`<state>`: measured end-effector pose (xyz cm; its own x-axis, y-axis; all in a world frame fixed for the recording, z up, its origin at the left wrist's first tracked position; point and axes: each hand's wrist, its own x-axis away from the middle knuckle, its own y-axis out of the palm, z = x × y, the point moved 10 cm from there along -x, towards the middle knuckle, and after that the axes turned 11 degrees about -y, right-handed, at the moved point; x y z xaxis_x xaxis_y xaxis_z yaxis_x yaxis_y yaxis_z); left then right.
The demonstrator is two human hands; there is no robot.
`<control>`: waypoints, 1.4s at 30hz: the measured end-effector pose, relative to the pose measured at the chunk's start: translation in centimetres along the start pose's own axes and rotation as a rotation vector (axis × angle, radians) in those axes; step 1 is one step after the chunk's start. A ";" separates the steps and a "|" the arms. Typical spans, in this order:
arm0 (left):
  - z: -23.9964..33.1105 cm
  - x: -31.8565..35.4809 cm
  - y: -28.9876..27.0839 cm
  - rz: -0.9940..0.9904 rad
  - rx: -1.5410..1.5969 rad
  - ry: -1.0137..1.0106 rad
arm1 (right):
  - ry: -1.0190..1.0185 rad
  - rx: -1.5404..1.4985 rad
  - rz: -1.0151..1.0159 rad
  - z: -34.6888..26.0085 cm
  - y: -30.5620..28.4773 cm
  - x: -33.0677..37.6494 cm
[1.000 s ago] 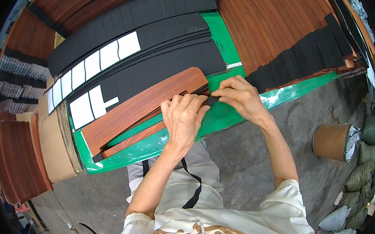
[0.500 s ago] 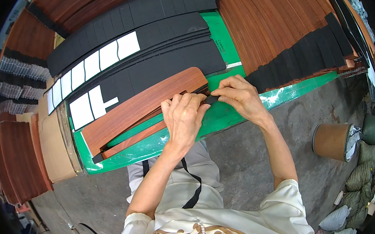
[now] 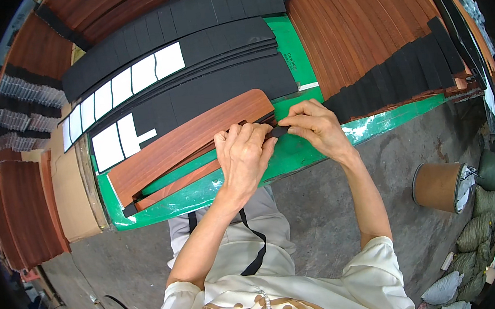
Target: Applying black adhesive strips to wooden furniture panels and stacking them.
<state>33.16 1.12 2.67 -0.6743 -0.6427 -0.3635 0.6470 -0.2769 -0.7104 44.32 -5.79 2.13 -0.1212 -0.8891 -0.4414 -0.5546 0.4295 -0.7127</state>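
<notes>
My left hand (image 3: 243,156) is closed around the right end of a narrow reddish-brown wooden strip (image 3: 182,183), close to the table's front edge. A small black piece (image 3: 279,132) pokes out past that end, and my right hand (image 3: 318,131) pinches it between thumb and forefinger. The strip's left end carries a black tip (image 3: 130,210). Just behind my hands lies a wider reddish-brown board (image 3: 195,138) with a rounded right end, resting partly on black sheets (image 3: 235,84). My left fingers hide the join between strip and black piece.
The table has a glossy green cover (image 3: 303,48). White labels (image 3: 122,88) lie on the rows of black sheets. Stacked brown boards with black ends (image 3: 366,30) fill the right side; more boards (image 3: 23,206) stand left. On the concrete floor at right sits a brown drum (image 3: 438,187).
My left hand has shifted very slightly to the right with the strip. My right hand keeps its pinch on the black piece, almost unmoved.
</notes>
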 end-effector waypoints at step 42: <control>1.5 1.1 0.1 0.111 -0.099 0.269 | 0.521 -0.289 0.515 2.8 3.1 4.3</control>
<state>33.04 -0.69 3.11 -0.6797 -0.4493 -0.5797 0.6934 -0.1361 -0.7076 44.33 -7.87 -3.54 -0.7517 -0.5797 -0.3144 -0.5074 0.8130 -0.2858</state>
